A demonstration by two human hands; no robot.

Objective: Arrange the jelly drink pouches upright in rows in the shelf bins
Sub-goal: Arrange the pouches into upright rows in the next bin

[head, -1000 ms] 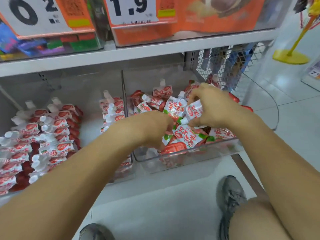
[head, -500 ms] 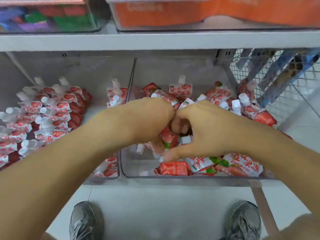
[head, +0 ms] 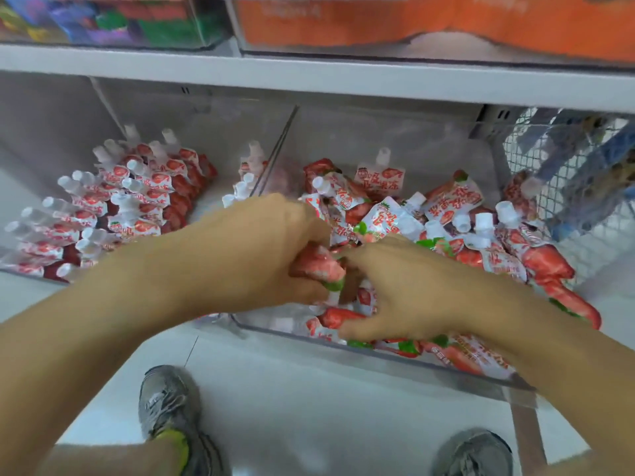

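Observation:
Red-and-white jelly drink pouches with white caps fill two clear shelf bins. In the left bin (head: 41,274) the pouches (head: 137,201) stand upright in rows. In the right bin (head: 378,359) a jumbled pile of pouches (head: 446,231) lies at all angles. My left hand (head: 254,255) grips a red pouch (head: 319,267) over the front of the right bin. My right hand (head: 405,290) is beside it with curled fingers down among the pouches at the bin's front; what they hold is hidden.
A grey shelf board (head: 309,77) runs just above the bins, with an orange box (head: 412,22) and a bin of colourful packs (head: 103,18) on it. A wire mesh basket (head: 570,173) stands at the right. Below are the white floor and my two grey shoes (head: 168,413).
The view has tilted down and closer to the bins. My hands dropped from the middle of the pile to its front, and my left hand now holds a red pouch.

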